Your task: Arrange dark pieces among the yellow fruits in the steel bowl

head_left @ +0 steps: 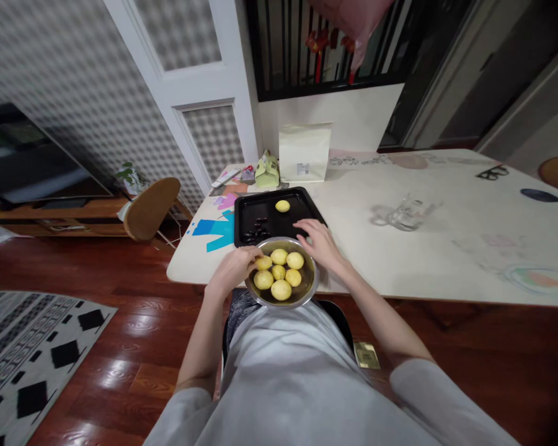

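A metal bowl (309, 286) sits at the near edge of the table and holds several yellow dough balls (281, 289). My left hand (235, 266) rests on the bowl's left rim, its fingers curled round one yellow ball (263, 262). My right hand (320, 241) lies with fingers stretched out over the bowl's far right rim and the near edge of a black baking tray (246, 217). One yellow ball (283, 205) lies alone on the tray near its far side. Some dark marks show on the tray's left part.
A cream paper bag (305, 152) and a small green box (266, 170) stand behind the tray. A clear glass jug (402, 215) lies to the right on the white table (446, 254). Glasses (493, 173) lie far right. A wooden chair (149, 208) stands left.
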`<state>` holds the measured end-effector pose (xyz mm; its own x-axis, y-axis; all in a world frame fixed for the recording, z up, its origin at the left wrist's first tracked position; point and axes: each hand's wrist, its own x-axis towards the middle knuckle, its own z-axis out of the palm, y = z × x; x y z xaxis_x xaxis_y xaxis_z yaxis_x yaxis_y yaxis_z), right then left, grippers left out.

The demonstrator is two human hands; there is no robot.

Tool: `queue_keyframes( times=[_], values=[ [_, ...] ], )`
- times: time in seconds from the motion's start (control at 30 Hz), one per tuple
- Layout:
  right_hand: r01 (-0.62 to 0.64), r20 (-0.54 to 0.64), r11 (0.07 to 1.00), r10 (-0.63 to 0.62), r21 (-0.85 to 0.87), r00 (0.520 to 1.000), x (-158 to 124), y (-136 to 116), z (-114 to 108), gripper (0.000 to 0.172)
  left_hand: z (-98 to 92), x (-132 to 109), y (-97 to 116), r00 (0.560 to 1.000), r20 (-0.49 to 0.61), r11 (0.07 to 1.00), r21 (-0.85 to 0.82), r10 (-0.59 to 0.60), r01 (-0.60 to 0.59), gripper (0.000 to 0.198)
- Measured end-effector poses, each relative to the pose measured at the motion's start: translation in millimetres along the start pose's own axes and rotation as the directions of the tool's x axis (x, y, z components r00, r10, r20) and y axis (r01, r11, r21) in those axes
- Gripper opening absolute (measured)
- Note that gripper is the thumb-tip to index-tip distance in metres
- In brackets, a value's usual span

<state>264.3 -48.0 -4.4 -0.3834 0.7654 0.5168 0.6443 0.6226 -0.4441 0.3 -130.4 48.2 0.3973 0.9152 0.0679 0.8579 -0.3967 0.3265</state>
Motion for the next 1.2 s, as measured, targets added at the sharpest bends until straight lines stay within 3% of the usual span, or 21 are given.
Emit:
queue_keyframes(
  times=[0.27, 0.4, 0.5, 0.67, 0.8, 0.93, 1.03, 1.2],
  values=[
    [0.048, 0.256, 0.944, 0.039, -0.325, 0.966, 82, 47, 42, 0.061, 13.1, -9, 3, 0.999, -0.047, 0.996, 0.087, -0.012, 0.016, 0.021],
    [0.057, 0.282, 0.937, 0.045, -0.344, 0.958, 105, 55, 58, 0.064, 10.0, -24, -2, 0.997, -0.016, 0.997, -0.014, 0.072, -0.073, 0.035],
    [0.059, 0.294, 0.935, 0.050, -0.351, 0.955, 116, 58, 65, 0.061, 6.3, -30, -4, 0.996, 0.047, 0.996, -0.055, 0.074, -0.071, 0.045],
    [0.054, 0.256, 0.932, 0.043, -0.358, 0.966, 122, 51, 66, 0.049, 3.4, -28, 3, 0.996, 0.085, 1.000, -0.021, -0.009, 0.011, 0.026],
    [0.074, 0.225, 0.938, 0.005, -0.338, 0.974, 109, 37, 55, 0.046, 6.8, -26, 9, 0.998, 0.068, 1.000, 0.019, 0.008, -0.009, 0.014],
    [0.110, 0.174, 0.958, -0.065, -0.264, 0.983, 73, 19, 34, 0.048, 11.4, -26, 10, 0.998, 0.055, 0.999, 0.032, 0.006, -0.007, 0.008],
    [0.143, -0.014, 0.990, -0.143, 0.002, 0.990, 33, 1, 13, 0.045, 12.9, -26, 13, 0.998, 0.057, 0.999, 0.053, -0.009, 0.006, 0.008],
    [0.132, -0.062, 0.965, -0.121, 0.225, 0.991, -29, -34, -11, 0.036, 13.1, -26, 18, 0.995, 0.091, 0.998, 0.062, -0.032, 0.026, 0.018]
  ],
)
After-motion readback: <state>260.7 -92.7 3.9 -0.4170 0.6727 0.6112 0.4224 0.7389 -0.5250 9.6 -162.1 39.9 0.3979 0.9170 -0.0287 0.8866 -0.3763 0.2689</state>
